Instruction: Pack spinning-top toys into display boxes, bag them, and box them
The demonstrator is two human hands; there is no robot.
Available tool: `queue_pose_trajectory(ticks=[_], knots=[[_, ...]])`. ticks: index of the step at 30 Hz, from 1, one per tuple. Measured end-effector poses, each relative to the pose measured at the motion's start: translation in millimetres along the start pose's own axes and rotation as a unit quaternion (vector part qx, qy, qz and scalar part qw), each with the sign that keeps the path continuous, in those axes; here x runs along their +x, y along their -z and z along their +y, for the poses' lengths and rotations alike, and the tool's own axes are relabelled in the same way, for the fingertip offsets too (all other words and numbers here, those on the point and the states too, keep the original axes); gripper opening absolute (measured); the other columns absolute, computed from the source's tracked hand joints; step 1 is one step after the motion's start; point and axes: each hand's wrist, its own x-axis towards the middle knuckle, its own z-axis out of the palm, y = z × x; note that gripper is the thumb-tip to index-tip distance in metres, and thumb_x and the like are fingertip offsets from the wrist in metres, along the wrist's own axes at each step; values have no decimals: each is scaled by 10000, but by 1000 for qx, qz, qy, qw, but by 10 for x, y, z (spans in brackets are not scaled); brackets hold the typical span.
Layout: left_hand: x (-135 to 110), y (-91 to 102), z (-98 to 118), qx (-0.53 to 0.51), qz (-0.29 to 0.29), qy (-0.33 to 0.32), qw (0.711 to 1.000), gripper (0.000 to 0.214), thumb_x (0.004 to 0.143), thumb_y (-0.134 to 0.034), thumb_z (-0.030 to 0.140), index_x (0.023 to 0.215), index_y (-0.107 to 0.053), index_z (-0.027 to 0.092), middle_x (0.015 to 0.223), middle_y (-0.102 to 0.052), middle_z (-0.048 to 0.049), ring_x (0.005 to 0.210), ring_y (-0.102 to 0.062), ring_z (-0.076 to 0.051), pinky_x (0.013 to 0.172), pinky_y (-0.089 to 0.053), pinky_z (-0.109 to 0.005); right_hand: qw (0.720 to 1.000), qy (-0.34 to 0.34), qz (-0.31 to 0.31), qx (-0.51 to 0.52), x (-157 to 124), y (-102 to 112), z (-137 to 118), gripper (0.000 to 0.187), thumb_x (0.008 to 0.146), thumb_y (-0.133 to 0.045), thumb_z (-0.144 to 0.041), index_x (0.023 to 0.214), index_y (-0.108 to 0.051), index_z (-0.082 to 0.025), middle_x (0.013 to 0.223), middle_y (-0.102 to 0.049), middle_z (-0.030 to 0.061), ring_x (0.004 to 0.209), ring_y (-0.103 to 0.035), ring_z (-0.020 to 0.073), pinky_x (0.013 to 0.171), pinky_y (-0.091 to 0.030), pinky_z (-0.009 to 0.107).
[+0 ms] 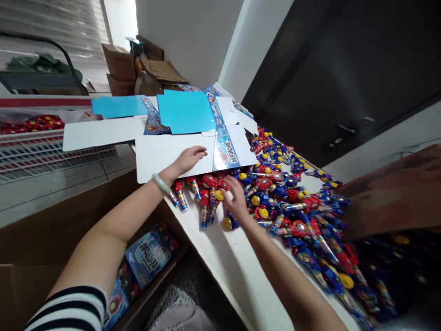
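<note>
My left hand [190, 160] is held over a flat white printed carton [165, 149], fingers stretched out and holding nothing. My right hand [236, 198] is at the near edge of the toy pile, fingers apart and slightly curved beside a red toy [208, 181]. Whether its fingertips touch that toy is hard to tell. Just left of this hand, several red and blue toys with clear tubes, such as one tube [204, 217], lie on the white table [237, 257]. Partly under the cartons and to the right spreads a large heap of red, blue and yellow toys [275, 184].
More unfolded cartons with bright blue faces [186, 112] overlap at the table's far end. Below left stands a big cardboard box [103, 202] holding printed blue boxes [149, 257]. A white wire basket [44, 156] is at left, a dark door [344, 82] at right.
</note>
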Motion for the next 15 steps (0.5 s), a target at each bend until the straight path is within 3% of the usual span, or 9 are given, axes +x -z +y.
queue_pose_trajectory(ticks=[2,4,7,10,12,15], knots=[[333,-457,117,38,-4,69,997,261,819,-653,160,1077,-663,121,1268,-677,-165,1239,-601,-293,1081,-440,-367,986,-157,27,-54,583,268,352,552,949,-499,-381,1447,-479,-143,1589,-355,190,1508,-289,294,1225,-269,505],[577,-798,125,63,33,98,993,343,730,-713,111,1069,-658,114,1300,-649,-200,1363,-487,-373,1158,-350,-439,962,-262,9,-75,1053,465,635,684,926,-532,-357,1520,-351,-69,1639,-209,244,1535,-202,346,1229,-236,519],[801,-1121,57,62,90,109,988,497,656,-752,96,1137,-636,140,1313,-632,-205,1437,-378,-416,1178,-304,-492,952,-301,-33,-46,1419,563,899,753,889,-581,-335,1507,-325,10,1517,-402,312,1422,-409,377,1168,-340,495],[945,-1249,1,16,135,110,985,643,704,-745,156,1314,-543,137,1341,-607,-214,1357,-494,-376,1101,-413,-461,955,-288,-67,-9,1493,523,979,776,865,-627,-375,1506,-357,-31,1417,-552,250,1303,-543,330,1108,-417,413],[1043,-1244,12,-34,143,101,984,667,769,-698,195,1391,-477,100,1275,-642,-218,1199,-626,-325,983,-509,-418,960,-271,-73,5,1516,521,965,800,851,-654,-415,1510,-376,-56,1426,-557,225,1295,-553,318,1108,-419,389],[1185,-1157,130,-101,142,64,983,584,788,-646,150,1356,-531,79,1141,-705,-160,1036,-691,-240,906,-550,-345,966,-254,-50,2,1629,665,950,781,859,-647,-423,1492,-402,-39,1439,-531,243,1342,-508,332,1152,-371,407]])
